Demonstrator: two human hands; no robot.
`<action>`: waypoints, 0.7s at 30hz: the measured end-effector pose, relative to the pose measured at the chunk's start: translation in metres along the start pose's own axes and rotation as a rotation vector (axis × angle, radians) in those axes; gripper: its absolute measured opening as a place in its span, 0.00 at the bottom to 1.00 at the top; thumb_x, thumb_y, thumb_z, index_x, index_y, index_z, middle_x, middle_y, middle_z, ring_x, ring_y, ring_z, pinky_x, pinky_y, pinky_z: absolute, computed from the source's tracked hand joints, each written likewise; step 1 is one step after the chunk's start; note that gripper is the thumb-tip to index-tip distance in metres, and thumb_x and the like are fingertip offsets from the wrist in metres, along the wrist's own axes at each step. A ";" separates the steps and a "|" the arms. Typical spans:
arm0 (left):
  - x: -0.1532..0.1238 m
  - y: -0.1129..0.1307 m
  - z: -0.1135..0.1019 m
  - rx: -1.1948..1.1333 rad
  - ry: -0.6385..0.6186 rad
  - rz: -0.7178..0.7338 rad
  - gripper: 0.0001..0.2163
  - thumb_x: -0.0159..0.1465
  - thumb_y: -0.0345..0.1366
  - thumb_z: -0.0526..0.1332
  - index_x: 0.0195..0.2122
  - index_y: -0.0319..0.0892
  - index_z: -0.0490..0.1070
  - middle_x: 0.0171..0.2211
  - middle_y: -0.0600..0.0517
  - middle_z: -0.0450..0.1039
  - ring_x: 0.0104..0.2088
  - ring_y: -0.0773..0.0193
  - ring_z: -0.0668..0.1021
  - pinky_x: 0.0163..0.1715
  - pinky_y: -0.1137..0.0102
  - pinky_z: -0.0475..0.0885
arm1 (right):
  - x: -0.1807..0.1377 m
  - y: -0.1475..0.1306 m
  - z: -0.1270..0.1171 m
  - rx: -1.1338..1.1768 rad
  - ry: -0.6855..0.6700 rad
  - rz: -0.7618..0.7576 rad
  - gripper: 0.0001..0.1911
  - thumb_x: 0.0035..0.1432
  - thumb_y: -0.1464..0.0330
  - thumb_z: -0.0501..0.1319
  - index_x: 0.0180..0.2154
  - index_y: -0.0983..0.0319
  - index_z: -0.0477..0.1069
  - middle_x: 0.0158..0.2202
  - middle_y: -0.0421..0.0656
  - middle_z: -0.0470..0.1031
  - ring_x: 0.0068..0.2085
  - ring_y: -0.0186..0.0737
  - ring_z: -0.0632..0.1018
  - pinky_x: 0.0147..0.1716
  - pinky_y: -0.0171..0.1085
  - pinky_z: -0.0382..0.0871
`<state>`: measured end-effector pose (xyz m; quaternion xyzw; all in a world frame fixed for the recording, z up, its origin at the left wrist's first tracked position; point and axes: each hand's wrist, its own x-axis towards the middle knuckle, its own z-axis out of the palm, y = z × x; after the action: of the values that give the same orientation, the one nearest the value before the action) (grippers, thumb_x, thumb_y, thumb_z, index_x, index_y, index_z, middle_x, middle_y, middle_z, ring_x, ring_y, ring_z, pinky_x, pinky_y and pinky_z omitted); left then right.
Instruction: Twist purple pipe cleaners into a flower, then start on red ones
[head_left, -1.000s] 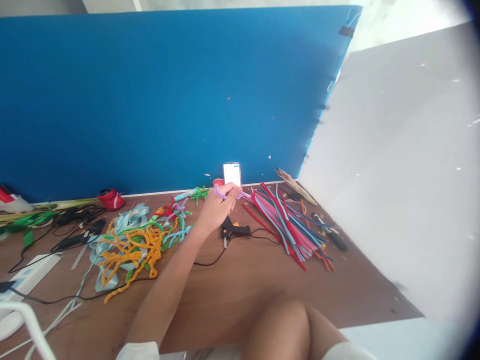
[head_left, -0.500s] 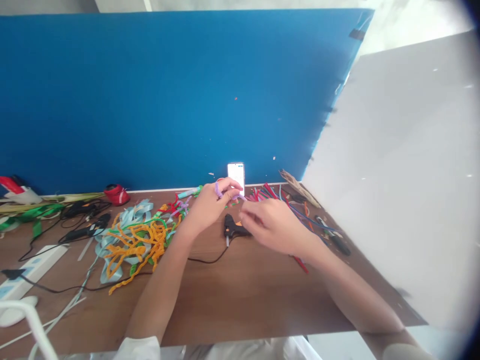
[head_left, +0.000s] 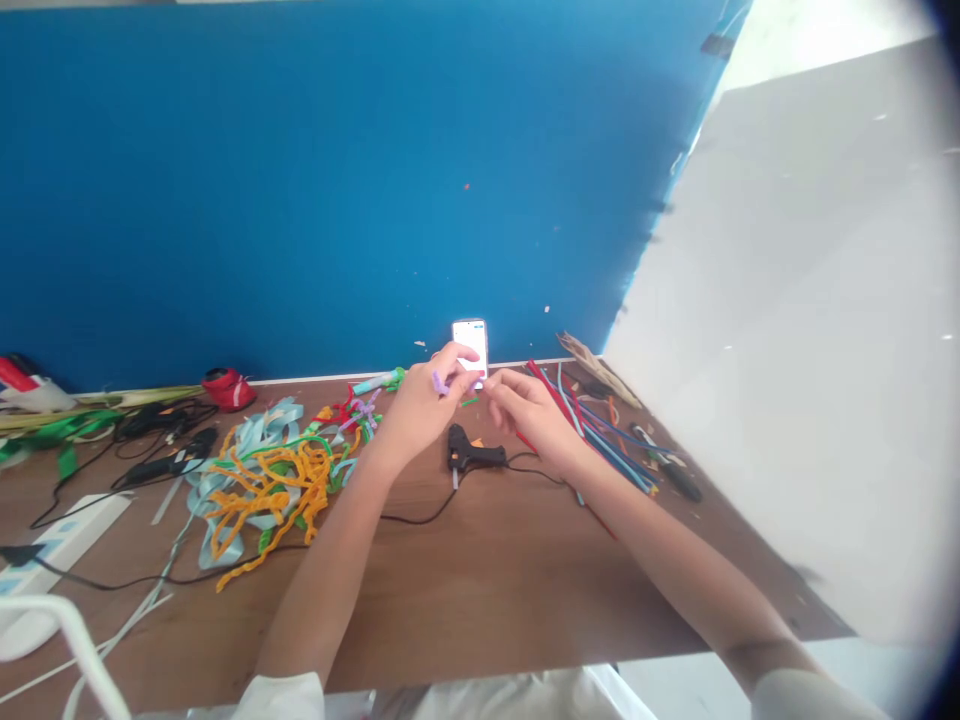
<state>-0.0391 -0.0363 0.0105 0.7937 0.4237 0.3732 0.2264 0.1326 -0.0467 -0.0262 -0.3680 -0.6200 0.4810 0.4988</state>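
Note:
A purple pipe cleaner [head_left: 439, 383] is pinched in my left hand [head_left: 427, 405], its short fuzzy end showing above the thumb. My right hand [head_left: 534, 412] is closed in a pinch, thumb and index tips meeting the left fingertips on the pipe cleaner's other end; that part is mostly hidden by the fingers. Behind both hands a phone [head_left: 469, 340] with a lit screen leans against the blue panel. Just below them lies a black glue gun [head_left: 474, 454] on the brown table [head_left: 480, 590].
Orange pipe cleaners [head_left: 307, 470] and light blue ribbon [head_left: 214, 510] lie tangled at left. Straight coloured pipe cleaners [head_left: 615, 455] and pliers [head_left: 667, 465] are at right. A power strip [head_left: 67, 535] with cords sits far left. The blue panel [head_left: 337, 200] closes off the back.
My right hand has moved up and left, so its fingertips now meet those of my left hand. More of the glue gun and its cord shows. The view has tilted slightly down.

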 end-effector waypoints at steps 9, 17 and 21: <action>0.002 0.000 0.006 0.052 -0.057 -0.034 0.10 0.69 0.41 0.56 0.36 0.43 0.73 0.25 0.54 0.77 0.26 0.66 0.77 0.29 0.72 0.66 | -0.002 -0.004 0.003 -0.068 -0.018 -0.065 0.13 0.60 0.60 0.62 0.29 0.61 0.65 0.23 0.34 0.63 0.24 0.30 0.61 0.25 0.32 0.53; -0.002 0.003 0.009 -0.028 -0.107 -0.127 0.13 0.68 0.44 0.57 0.30 0.43 0.68 0.21 0.56 0.74 0.16 0.71 0.70 0.21 0.73 0.63 | -0.004 -0.003 -0.013 -0.893 0.079 -0.392 0.11 0.58 0.69 0.57 0.23 0.62 0.67 0.20 0.36 0.63 0.24 0.31 0.60 0.27 0.36 0.48; -0.002 0.000 0.010 -0.059 -0.123 -0.207 0.15 0.67 0.44 0.56 0.26 0.42 0.68 0.16 0.55 0.71 0.14 0.71 0.68 0.19 0.74 0.61 | -0.004 0.001 -0.021 -1.337 -0.067 -0.696 0.14 0.64 0.72 0.53 0.28 0.62 0.71 0.22 0.41 0.69 0.26 0.36 0.64 0.29 0.39 0.47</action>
<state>-0.0316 -0.0387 0.0035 0.7601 0.4775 0.3106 0.3125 0.1533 -0.0451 -0.0272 -0.3604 -0.8751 -0.1722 0.2731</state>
